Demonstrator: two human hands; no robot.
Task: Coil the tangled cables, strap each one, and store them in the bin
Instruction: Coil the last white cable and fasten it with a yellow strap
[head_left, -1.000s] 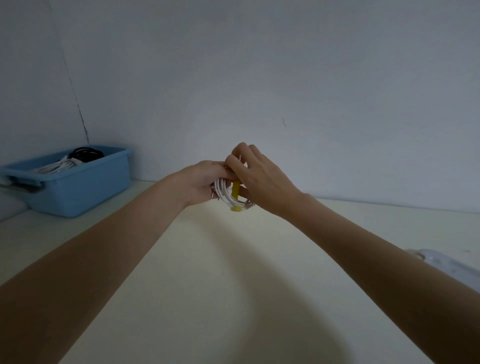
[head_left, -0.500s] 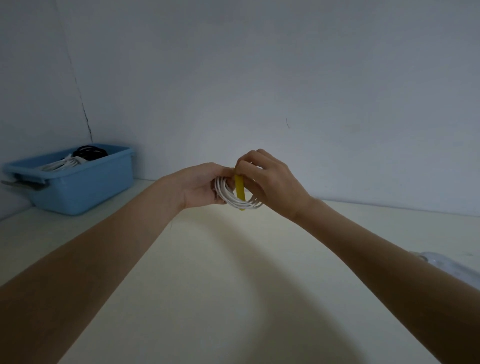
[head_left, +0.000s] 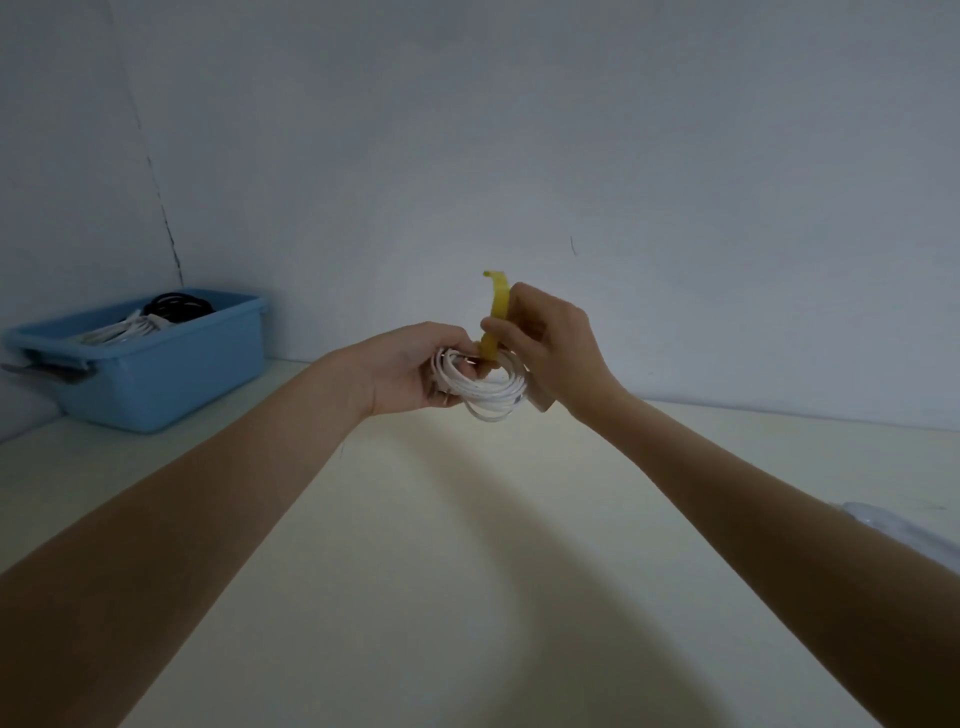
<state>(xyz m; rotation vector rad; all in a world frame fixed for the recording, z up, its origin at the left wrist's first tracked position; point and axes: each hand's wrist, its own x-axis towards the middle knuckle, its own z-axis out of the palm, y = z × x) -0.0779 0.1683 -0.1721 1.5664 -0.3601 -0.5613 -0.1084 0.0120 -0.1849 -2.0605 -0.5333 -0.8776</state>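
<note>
A coiled white cable (head_left: 488, 389) hangs in the air above the table, and my left hand (head_left: 410, 369) grips its left side. A yellow strap (head_left: 496, 314) passes through the coil and stands upright above it, its free end curling left at the top. My right hand (head_left: 550, 348) pinches this strap between thumb and fingers just above the coil. The blue bin (head_left: 150, 358) sits at the far left against the wall, with a black coiled cable (head_left: 179, 305) and a white cable (head_left: 124, 330) inside it.
The cream table (head_left: 415, 545) stretches below my arms. White walls close the back and left. A pale plastic object (head_left: 904, 530) pokes in at the right edge behind my right forearm. A grey handle (head_left: 31, 370) sticks out left of the bin.
My right hand has pulled the yellow strap up out of the coil, so it now stands tall above the cable. Both hands have shifted slightly right and lower.
</note>
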